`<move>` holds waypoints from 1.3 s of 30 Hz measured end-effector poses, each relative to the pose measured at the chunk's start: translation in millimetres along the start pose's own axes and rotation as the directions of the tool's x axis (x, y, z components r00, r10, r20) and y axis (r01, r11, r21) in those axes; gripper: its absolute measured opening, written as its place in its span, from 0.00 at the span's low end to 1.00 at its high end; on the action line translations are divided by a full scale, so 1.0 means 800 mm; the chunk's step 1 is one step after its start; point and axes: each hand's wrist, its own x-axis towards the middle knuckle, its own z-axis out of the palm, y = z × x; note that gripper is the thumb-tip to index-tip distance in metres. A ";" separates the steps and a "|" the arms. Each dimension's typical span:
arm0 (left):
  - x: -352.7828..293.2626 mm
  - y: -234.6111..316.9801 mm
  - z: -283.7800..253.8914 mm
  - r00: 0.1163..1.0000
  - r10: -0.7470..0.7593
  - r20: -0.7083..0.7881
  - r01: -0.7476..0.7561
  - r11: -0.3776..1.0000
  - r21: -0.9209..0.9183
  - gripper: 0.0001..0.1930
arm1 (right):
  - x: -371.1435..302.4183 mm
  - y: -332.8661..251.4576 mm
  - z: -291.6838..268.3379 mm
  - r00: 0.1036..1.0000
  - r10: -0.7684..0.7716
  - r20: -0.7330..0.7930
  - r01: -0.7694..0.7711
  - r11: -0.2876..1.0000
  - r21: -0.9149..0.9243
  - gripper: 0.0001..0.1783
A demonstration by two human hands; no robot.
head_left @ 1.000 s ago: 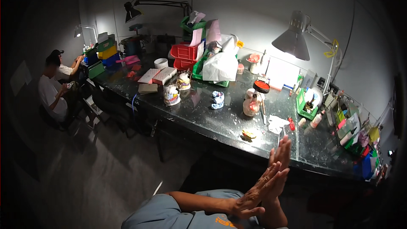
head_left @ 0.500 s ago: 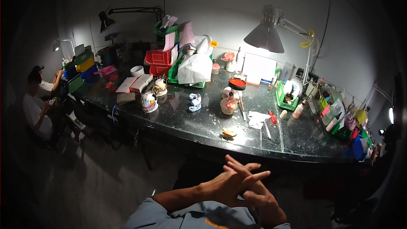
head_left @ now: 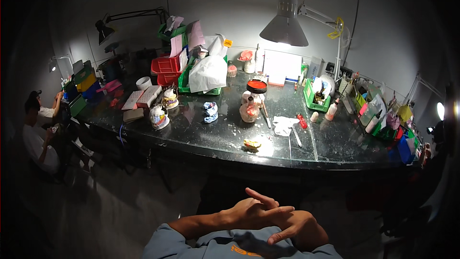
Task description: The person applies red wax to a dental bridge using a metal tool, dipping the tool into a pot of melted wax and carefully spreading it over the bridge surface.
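My left hand (head_left: 243, 212) and my right hand (head_left: 301, 224) meet in front of my body, below the bench's near edge. Their fingers cross over each other and touch. One finger of the left points up and away, while the right thumb sticks out to the left. Some fingers are hidden where the hands overlap, and no object shows in either one. Nearest on the bench lies a small yellow and green piece (head_left: 251, 144) under the lamp light. Behind it stands a pinkish-white round bottle-shaped piece (head_left: 249, 111), with a blue and white figure (head_left: 210, 112) to its left.
The black bench (head_left: 215, 136) carries a red-topped round container (head_left: 256, 86), a white cloth (head_left: 285, 125), a green bin (head_left: 316, 97) and red bins (head_left: 166, 70). A desk lamp (head_left: 285, 26) hangs over it. Two people sit at far left, one in a white shirt (head_left: 39, 141).
My hands have drawn slightly lower and closer to my body, and their spread fingers have folded in more. The whole view has shifted, so the bench sits higher and further left.
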 end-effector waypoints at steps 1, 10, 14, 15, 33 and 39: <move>0.000 0.002 0.000 1.000 -0.004 0.004 0.004 1.000 -0.001 0.35 | 0.006 -0.014 -0.003 1.000 -0.004 0.018 0.006 0.993 -0.116 0.67; 0.011 0.026 0.009 0.991 -0.127 0.047 0.129 0.990 -0.054 0.57 | 0.020 -0.002 0.011 0.885 -0.170 -0.434 0.244 0.962 0.121 0.19; -0.016 0.009 0.030 0.919 -0.210 0.335 0.341 0.849 -0.404 0.64 | 0.012 0.007 0.007 0.921 0.089 -0.378 -0.053 0.993 0.104 0.27; -0.019 0.003 0.028 0.896 -0.196 0.398 0.361 0.844 -0.397 0.65 | 0.011 0.008 0.010 0.910 0.086 -0.407 -0.047 0.993 0.104 0.27; 0.005 -0.012 -0.046 0.954 -0.008 0.301 0.220 0.703 -0.676 0.55 | 0.003 -0.010 -0.016 0.986 0.122 -0.111 -0.137 0.981 -0.138 0.55; -0.002 0.000 -0.097 0.976 -0.205 -0.069 0.140 0.843 -0.520 0.29 | 0.007 -0.112 -0.017 0.948 0.034 -0.317 -0.170 0.896 -0.411 0.38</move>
